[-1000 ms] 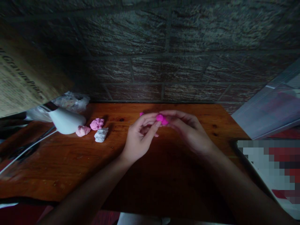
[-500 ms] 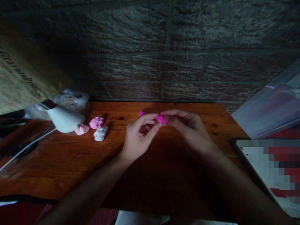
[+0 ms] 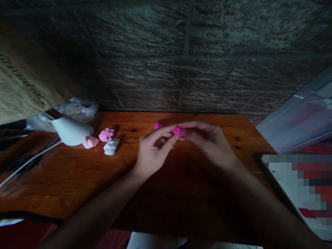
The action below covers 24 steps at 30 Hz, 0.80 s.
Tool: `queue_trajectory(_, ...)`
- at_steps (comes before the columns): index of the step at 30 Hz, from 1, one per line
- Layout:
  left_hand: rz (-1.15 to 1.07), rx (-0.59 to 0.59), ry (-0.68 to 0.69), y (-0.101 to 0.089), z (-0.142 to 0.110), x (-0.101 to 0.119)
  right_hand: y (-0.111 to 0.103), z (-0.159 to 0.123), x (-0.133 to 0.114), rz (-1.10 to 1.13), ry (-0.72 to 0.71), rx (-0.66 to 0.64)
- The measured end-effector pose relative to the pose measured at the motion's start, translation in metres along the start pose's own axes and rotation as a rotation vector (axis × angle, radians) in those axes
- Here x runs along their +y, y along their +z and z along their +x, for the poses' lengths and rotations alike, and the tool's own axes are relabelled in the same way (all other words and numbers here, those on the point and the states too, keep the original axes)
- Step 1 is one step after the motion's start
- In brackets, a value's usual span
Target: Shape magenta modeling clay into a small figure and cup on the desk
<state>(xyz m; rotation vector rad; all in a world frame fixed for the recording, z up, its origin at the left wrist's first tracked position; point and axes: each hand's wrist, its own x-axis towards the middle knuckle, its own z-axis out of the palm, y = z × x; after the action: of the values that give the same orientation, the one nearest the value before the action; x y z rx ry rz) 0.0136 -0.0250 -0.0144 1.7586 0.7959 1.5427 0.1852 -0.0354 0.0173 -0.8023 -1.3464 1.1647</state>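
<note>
A small bright magenta lump of modelling clay [image 3: 177, 130] is pinched between the fingertips of both hands, above the wooden table. My left hand [image 3: 154, 148] grips its left side with thumb and fingers. From the right, my right hand [image 3: 210, 141] presses thumb and forefinger on it, hiding part of the clay. Just behind the left fingers lies another magenta clay piece [image 3: 157, 125], partly covered. Farther left sit a pink clay lump [image 3: 106, 135], a paler pink lump [image 3: 90, 142] and a white lump [image 3: 111, 147], close together.
A white lamp base [image 3: 74, 131] with a cable stands at the left under a printed paper shade [image 3: 28, 76]. Crumpled clear plastic [image 3: 77, 110] lies behind it. A brick wall [image 3: 166, 72] closes the back of the table [image 3: 181, 193]. Some pixelated object [image 3: 303, 193] is at the right.
Both hands stay in nearly the same place, still pinching the magenta clay, whose visible part has shifted slightly. More of the magenta piece behind the left fingers shows now.
</note>
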Motion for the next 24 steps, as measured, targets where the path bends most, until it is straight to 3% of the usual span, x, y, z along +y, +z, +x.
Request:
queue_trajectory(8,-0.255,-0.046,-0.179,-0.001,0.009,-0.003,0.001,-0.001,0.001,0.006,0.067,0.019)
queue_trajectory(15,-0.428,-0.124,-0.373,-0.009,0.013,-0.009,0.004,0.0,0.003,0.006,0.026,0.006)
queue_trajectory(24,-0.466,-0.159,-0.423,-0.01,0.013,-0.008,0.006,-0.001,0.004,-0.025,0.017,-0.023)
